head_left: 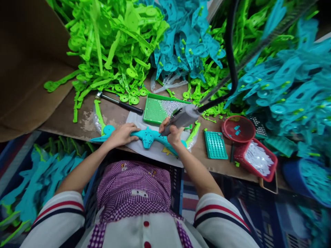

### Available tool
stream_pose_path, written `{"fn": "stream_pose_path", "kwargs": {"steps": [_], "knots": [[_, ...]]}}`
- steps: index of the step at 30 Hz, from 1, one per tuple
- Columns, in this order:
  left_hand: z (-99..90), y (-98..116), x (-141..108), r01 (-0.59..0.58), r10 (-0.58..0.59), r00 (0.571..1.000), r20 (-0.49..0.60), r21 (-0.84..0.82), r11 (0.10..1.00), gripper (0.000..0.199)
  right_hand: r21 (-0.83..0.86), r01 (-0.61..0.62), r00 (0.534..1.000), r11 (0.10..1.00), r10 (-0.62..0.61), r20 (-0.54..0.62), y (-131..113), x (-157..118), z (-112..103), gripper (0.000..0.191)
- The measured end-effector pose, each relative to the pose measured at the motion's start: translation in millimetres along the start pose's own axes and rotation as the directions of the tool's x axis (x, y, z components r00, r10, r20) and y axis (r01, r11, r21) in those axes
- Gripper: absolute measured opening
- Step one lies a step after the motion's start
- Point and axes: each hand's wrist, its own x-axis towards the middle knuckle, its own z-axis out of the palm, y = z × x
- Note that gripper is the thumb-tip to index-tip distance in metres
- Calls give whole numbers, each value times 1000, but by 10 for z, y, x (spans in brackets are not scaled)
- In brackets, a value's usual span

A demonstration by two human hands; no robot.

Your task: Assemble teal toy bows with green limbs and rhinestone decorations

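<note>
A teal plastic toy part, shaped like a long winged body with dark screw holes in its middle, lies across a grey cloth on the bench. My left hand grips its left side, fingers over the top. In my right hand is a grey electric screwdriver, tilted, its tip down at the right side of the part. The exact contact of the tip is hard to make out. Green arms with clear plastic stick out at both ends. Just beyond lies a green tray with many small screws.
A hammer lies behind my left hand. Heaps of green parts and teal parts line the back. To the right are a teal tray, a red bowl and a red basket of white pieces. A cable hangs overhead.
</note>
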Motion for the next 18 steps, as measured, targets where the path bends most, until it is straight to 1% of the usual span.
{"fn": "stream_pose_path", "kwargs": {"steps": [2,3,4,5,6,7,8,9,10,11,12,13,14,15,17,18], "knots": [[11,33,14,7,-7,1000,4,-2,1000,40,-40,44,998,998,-45,-34,-59,9,21,56],[8,54,7,-1,1,1000,-20,-4,1000,41,-56,80,993,995,-84,-77,-108,11,37,55],[-3,74,-19,-24,23,997,-69,-9,1000,43,-69,122,983,990,-130,-129,-167,7,55,54],[-26,87,-67,-59,55,988,-142,-20,998,44,-80,166,968,983,-178,-180,-231,-5,71,52],[-61,88,-140,-89,77,968,-241,-40,995,45,-90,202,952,975,-217,-218,-294,-27,84,50],[-107,73,-239,-91,59,932,-359,-74,993,44,-102,224,942,969,-242,-234,-351,-59,91,49],[-163,38,-358,-43,-29,875,-483,-138,990,41,-120,232,939,965,-255,-233,-398,-101,93,47],[-223,-18,-490,34,-164,796,-583,-227,973,36,-141,230,940,963,-257,-223,-433,-148,93,46],[-282,-93,-625,148,-348,681,-644,-343,927,30,-164,221,943,961,-254,-215,-454,-197,93,44],[-336,-183,-750,259,-526,551,-648,-467,846,24,-187,209,944,960,-248,-217,-464,-242,99,42],[-382,-281,-856,318,-615,489,-618,-530,786,21,-210,197,942,958,-244,-231,-465,-278,115,40],[-416,-378,-934,361,-689,465,-555,-592,720,18,-233,186,937,955,-244,-252,-461,-299,145,38],[-440,-469,-981,388,-757,462,-461,-662,640,16,-255,175,930,951,-245,-275,-454,-302,190,36],[-455,-546,-997,400,-802,476,-362,-723,564,16,-276,167,921,947,-250,-298,-443,-285,252,35],[-473,-652,-951,401,-853,492,-176,-823,401,24,-301,159,912,940,-257,-321,-408,-196,408,34],[-478,-680,-902,395,-859,498,-122,-850,349,29,-304,156,914,940,-253,-316,-377,-131,494,35]]}}
